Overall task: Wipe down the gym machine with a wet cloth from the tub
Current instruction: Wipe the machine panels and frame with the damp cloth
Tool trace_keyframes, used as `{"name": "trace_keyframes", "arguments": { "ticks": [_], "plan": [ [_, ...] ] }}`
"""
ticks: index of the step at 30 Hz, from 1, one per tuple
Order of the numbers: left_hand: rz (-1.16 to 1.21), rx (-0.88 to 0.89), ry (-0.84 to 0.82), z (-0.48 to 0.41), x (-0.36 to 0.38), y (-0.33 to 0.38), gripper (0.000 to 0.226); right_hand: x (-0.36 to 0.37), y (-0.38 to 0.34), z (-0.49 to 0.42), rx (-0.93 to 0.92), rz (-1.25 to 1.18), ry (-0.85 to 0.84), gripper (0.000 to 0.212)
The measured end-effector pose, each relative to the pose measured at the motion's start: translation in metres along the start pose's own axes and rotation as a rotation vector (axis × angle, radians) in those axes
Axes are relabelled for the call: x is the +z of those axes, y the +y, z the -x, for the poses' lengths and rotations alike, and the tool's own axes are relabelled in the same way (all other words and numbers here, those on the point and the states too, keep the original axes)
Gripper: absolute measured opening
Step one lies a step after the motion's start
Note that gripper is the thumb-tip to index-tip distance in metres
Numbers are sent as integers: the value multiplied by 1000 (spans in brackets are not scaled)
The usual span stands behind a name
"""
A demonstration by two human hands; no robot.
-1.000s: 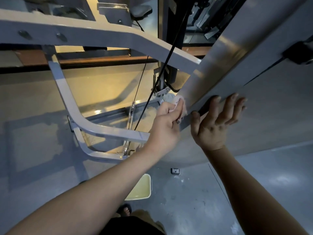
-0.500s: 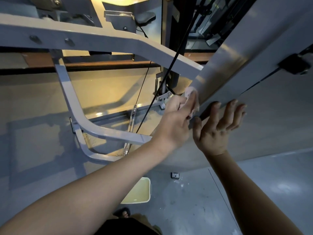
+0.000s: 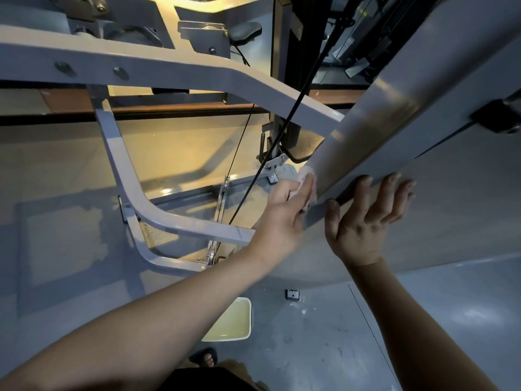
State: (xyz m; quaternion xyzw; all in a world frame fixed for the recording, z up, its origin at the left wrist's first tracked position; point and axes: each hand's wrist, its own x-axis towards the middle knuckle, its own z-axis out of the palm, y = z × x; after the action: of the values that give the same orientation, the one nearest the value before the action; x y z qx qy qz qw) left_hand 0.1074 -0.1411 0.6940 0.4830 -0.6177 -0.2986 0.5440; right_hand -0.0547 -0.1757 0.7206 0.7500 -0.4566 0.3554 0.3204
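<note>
Wiping (head view, the only one): under way low on the slanted post of the gym machine, close to its lower edge.
Left hand: fingers fairly straight and close together, pressing the cloth flat against the post.
Right hand: fingers spread, braced on the edge of the grey panel, holding nothing.
Tub: on the floor below, well apart from the cloth, just ahead of a sandalled foot.
Slip risk: likely loss of the brace on a wetted edge, through drips running toward the spread fingers.
Snag risk: cloth corner catching on the bracket or black cable just beside it, through a stroke carried too far left.
Spill risk: kicking the tub on a step back (easy to forget down there).
</note>
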Motion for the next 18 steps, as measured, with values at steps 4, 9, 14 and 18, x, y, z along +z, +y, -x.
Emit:
{"name": "trace_keyframes", "arguments": {
  "ticks": [4,9,14,18],
  "plan": [
    [-93,-265,-116,-7,3,-56,64,1,1,0,-13,-2,-3,76],
    [-381,-705,-483,-43,-1,-95,23,-1,2,2,-9,2,-33,69],
    [-121,-828,-463,-40,-14,-92,23,-6,0,1,-11,14,-34,72],
    [-42,-824,-401,-16,-17,-68,15,-5,-3,0,-1,16,-20,78]
  ]
}}
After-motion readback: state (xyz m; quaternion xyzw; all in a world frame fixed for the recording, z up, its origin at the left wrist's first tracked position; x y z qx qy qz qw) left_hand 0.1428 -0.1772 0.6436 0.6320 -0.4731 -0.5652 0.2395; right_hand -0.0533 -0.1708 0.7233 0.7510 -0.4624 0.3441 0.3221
